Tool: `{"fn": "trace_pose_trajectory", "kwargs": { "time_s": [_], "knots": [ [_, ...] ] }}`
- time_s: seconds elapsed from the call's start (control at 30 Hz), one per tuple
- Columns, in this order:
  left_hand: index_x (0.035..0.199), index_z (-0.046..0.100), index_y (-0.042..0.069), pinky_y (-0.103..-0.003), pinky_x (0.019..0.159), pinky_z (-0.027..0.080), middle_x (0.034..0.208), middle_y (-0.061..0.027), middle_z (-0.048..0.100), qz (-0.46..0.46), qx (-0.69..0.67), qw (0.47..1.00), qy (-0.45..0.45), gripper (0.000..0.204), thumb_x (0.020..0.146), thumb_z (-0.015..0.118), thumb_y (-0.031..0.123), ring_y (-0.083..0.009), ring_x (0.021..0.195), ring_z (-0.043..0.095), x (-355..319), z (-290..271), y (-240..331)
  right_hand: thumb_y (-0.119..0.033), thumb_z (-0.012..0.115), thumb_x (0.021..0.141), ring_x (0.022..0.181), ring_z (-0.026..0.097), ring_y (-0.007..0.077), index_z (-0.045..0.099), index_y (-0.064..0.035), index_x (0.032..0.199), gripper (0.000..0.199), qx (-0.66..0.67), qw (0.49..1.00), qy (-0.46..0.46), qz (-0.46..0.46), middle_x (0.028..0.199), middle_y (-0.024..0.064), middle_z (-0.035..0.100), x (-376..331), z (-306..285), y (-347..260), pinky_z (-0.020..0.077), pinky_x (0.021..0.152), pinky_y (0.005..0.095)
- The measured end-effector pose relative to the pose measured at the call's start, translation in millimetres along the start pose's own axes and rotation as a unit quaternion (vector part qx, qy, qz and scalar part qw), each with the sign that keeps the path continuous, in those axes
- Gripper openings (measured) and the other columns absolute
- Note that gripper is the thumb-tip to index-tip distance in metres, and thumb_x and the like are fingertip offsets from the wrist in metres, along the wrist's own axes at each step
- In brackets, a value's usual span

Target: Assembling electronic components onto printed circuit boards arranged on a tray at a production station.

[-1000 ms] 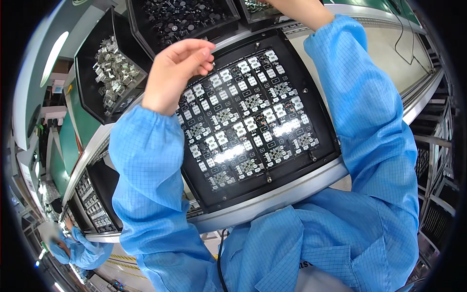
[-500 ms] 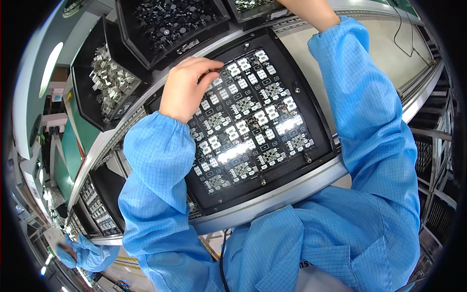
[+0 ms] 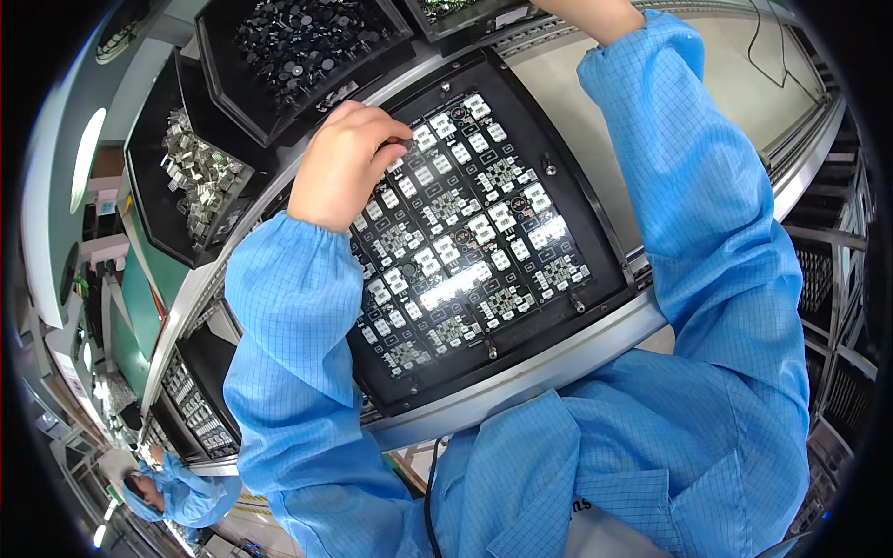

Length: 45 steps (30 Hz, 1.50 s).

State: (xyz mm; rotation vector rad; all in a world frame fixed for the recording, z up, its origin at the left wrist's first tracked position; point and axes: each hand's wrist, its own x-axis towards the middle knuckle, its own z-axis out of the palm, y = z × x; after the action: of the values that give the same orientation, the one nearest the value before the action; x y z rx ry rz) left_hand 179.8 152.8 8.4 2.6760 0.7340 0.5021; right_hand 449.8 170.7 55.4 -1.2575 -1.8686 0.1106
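A black carrier tray [image 3: 595, 251] lies in front of me, holding several dark circuit boards [image 3: 446, 209] with white square parts. My left hand [image 3: 339, 167] is over the boards' upper left, its thumb and index finger pinched close to the surface. A small dark spot shows at the fingertips, too small to name. My right arm reaches to the top edge, where only the wrist part of my right hand [image 3: 595, 11] shows. Its fingers are out of the picture, near a black bin of small shiny parts [image 3: 446, 7].
A black bin [image 3: 219, 84] of round black components [image 3: 302, 46] stands at the far left, beside another bin of silvery metal parts [image 3: 200, 177]. A metal rail [image 3: 521, 377] runs along the near side. Further boards [image 3: 197, 409] lie at left, where a person in blue [image 3: 186, 493] sits.
The whole view has shifted slightly, so tray and bins sit further left. My left thumb and index finger have drawn closer together. The right hand stays at the top edge.
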Motion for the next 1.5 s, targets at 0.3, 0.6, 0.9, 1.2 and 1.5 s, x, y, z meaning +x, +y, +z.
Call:
{"fn": "trace_pose_trajectory", "kwargs": {
  "time_s": [0.3,0.6,0.9,1.2,1.5],
  "knots": [
    [0.084,0.068,0.002,-0.035,0.076,0.048,0.081,-0.0085,0.062,-0.007,0.045,0.999,-0.025,0.012,0.074,0.067,0.008,-0.0266,0.086,0.056,-2,-1,-2,-0.005,0.062,0.078,0.064,0.064,0.0209,0.065,0.0032,0.085,0.011,0.003,1.0,-0.004,0.001,0.07,0.0143,0.065,-1,0,-3,0.0495,0.061,0.0294],
    [0.096,0.066,0.002,-0.033,0.077,0.05,0.087,-0.0073,0.059,0.043,0.107,0.993,-0.04,0.03,0.067,0.06,-0.003,-0.0245,0.088,0.056,-13,-3,-5,-0.005,0.062,0.077,0.065,0.064,0.021,0.065,0.0031,0.086,0.012,0.012,1.0,-0.006,0.01,0.071,0.0143,0.065,-1,1,-3,0.0499,0.062,0.0294],
    [0.097,0.066,0.002,-0.031,0.076,0.051,0.09,-0.0066,0.059,0.069,0.128,0.988,-0.061,0.031,0.068,0.056,-0.002,-0.0228,0.09,0.056,-12,-9,-6,-0.005,0.062,0.077,0.065,0.064,0.0211,0.065,0.0024,0.086,0.012,0.006,1.0,-0.008,0.009,0.072,0.0143,0.065,0,1,-6,0.0503,0.063,0.0295],
    [0.097,0.065,0.002,-0.031,0.076,0.051,0.092,-0.0071,0.059,0.078,0.152,0.983,-0.061,0.029,0.07,0.055,0.0,-0.0226,0.093,0.056,-19,-6,-11,-0.006,0.063,0.078,0.065,0.063,0.0181,0.065,0.0027,0.085,0.011,0.021,1.0,0.019,-0.006,0.071,0.0117,0.065,0,-2,-18,0.0504,0.062,0.0276],
    [0.087,0.06,0.001,-0.034,0.077,0.05,0.092,-0.0086,0.06,0.043,0.119,0.991,-0.045,0.017,0.07,0.055,0.003,-0.0257,0.092,0.056,-20,-2,-11,-0.006,0.063,0.079,0.061,0.057,0.0062,0.063,0.0004,0.081,0.006,0.061,0.997,0.044,-0.01,0.068,0.0025,0.063,-7,-23,-66,0.0466,0.057,0.0211]
  ]
}}
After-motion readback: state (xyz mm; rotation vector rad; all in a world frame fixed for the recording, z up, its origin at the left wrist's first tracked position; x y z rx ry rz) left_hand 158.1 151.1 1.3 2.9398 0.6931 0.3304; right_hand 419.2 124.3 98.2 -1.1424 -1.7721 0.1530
